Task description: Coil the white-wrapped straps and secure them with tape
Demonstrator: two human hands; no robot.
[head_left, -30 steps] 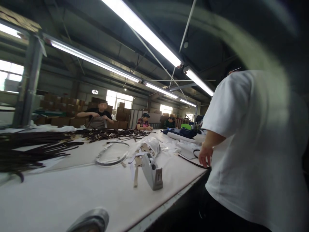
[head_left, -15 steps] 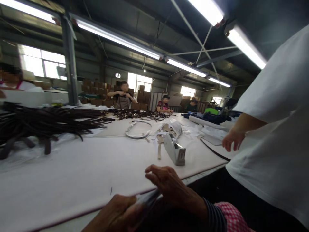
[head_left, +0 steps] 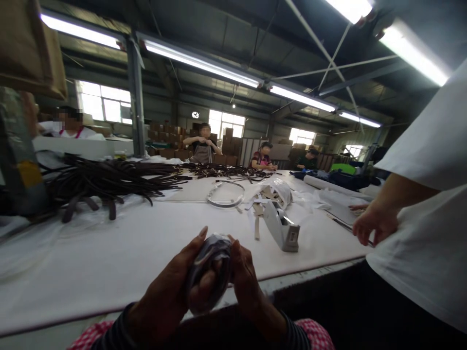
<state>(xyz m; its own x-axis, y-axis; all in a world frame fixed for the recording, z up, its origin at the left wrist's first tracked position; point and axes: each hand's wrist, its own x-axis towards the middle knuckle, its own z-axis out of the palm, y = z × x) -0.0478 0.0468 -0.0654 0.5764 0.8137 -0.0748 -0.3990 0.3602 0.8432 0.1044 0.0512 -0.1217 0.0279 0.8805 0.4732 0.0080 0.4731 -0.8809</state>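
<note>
Both hands meet over the near edge of the white table (head_left: 109,262): the left hand (head_left: 171,287) and right hand (head_left: 244,277) have their fingers curled tight around a small grey plastic-wrapped bundle (head_left: 209,272) (contents too blurred to make out). A grey tape dispenser (head_left: 281,229) sits nearby, towards the right edge.

a grey glossy bundle (head_left: 208,272), pink-and-white checked cuffs (head_left: 314,335) over dark striped sleeves, dark brown straps (head_left: 109,180), a white table (head_left: 109,257), a grey tape dispenser (head_left: 281,226).
</note>
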